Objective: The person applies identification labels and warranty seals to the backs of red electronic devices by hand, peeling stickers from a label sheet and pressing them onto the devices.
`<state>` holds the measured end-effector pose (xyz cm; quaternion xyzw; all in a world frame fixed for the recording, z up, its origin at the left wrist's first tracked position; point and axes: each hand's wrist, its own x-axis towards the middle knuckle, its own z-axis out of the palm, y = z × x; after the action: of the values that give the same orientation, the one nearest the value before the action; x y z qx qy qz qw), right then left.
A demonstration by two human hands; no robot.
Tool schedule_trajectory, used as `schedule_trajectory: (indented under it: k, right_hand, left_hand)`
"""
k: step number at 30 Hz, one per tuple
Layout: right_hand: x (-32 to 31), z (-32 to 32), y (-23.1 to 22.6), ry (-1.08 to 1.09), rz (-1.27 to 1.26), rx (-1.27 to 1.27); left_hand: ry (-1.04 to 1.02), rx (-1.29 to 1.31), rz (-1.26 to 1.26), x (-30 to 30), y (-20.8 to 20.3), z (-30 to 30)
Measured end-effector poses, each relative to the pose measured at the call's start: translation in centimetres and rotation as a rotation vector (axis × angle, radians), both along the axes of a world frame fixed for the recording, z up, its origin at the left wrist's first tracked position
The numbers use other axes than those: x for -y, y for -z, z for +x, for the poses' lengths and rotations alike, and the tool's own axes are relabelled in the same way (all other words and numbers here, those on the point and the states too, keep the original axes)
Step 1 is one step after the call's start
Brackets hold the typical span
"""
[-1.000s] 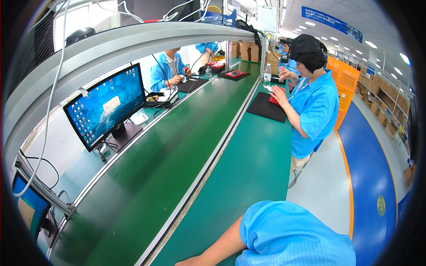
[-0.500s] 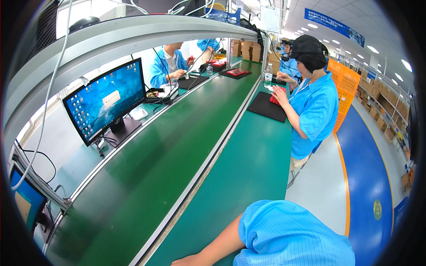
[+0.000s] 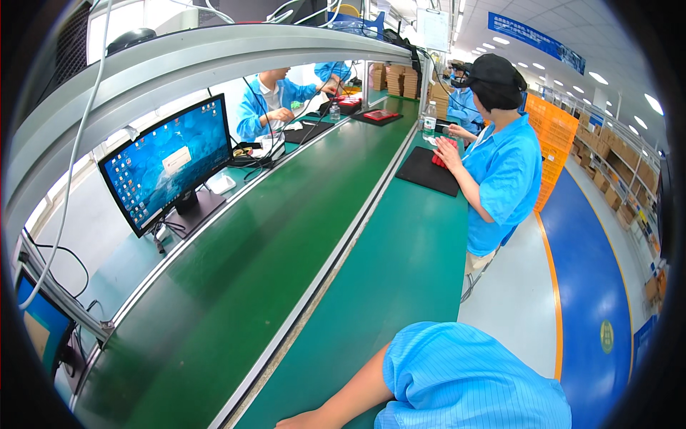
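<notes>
From the lower right comes my right arm in a blue striped short sleeve. Its bare forearm reaches across the green tabletop toward the lower edge. Only the back part of my right hand shows there, next to the metal rail. The frame cuts off its fingers and anything they may hold. My left hand is out of sight.
A green conveyor belt runs beyond the rail. Past it stands a monitor with cables. At the right, a co-worker handles red pieces by a black mat and a bottle. Another person works across the belt.
My right arm stays in place. The co-worker at the right has turned their head farther away. Across the belt, the other person has stretched one arm out to the right.
</notes>
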<state>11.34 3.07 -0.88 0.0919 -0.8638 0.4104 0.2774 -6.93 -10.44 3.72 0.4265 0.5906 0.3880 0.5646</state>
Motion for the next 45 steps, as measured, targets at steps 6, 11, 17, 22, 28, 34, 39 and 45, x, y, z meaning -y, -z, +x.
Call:
schedule_trajectory:
  k: [6,11,17,22,28,34,39,45]
  right_hand:
    - [0.0,0.0,0.5,-0.016,0.035,-0.022]
    - [-0.1,0.2,0.1,-0.021,-0.022,-0.032]
    - [0.1,0.6,-0.4,0.118,-0.070,-0.012]
    - [0.3,1.1,-0.7,0.186,0.002,0.113]
    - [0.5,0.8,-0.3,0.219,0.038,0.181]
    - [0.5,0.8,-0.5,0.211,0.006,0.108]
    - [0.3,0.6,-0.2,0.175,-0.039,0.130]
    - [0.1,0.2,1.0,0.186,-0.064,0.025]
  left_hand:
    - [0.000,0.007,0.023,0.1,0.3,0.0]
    - [-0.016,0.006,0.039,0.2,0.3,0.1]
    - [-0.018,-0.030,0.024,0.2,0.5,0.0]
    - [-0.018,-0.005,0.028,0.2,0.7,0.0]
    - [-0.033,-0.012,0.027,0.5,0.9,0.0]
    - [-0.042,-0.030,0.008,0.5,0.6,0.2]
    - [-0.026,-0.037,0.010,0.3,0.7,0.1]
    - [-0.018,-0.017,0.029,0.2,0.5,0.1]
